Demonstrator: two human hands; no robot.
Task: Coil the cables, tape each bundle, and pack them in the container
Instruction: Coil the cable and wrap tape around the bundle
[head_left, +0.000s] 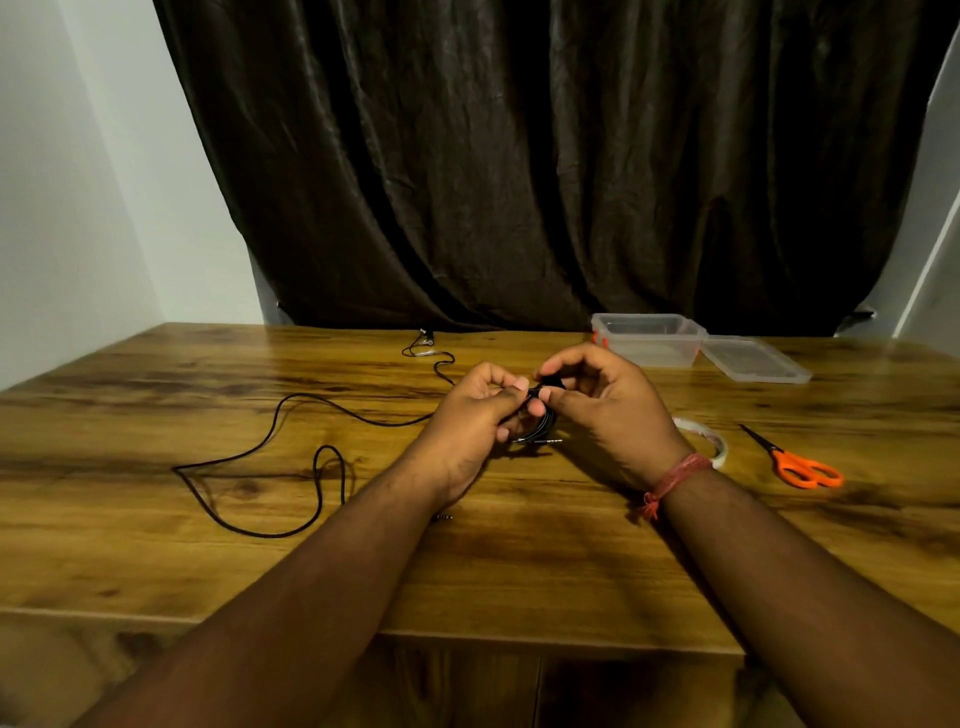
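Midway across the bench (519, 545), both hands meet over a small black coil (537, 423): the left hand (480, 410) grips the loops, the right hand (597, 400) pinches the strand at the top. Left of the coil, the uncoiled black cable (249, 457) trails away in loose, thin, dark curves, nearer the left hand. Beyond the coil to the right sits the clear container (649, 338), open.

Dim, warm light falls from above, leaving a soft sheen on the table (519, 561). The curtain (519, 156) is murky; wide-angle bending curves the edges
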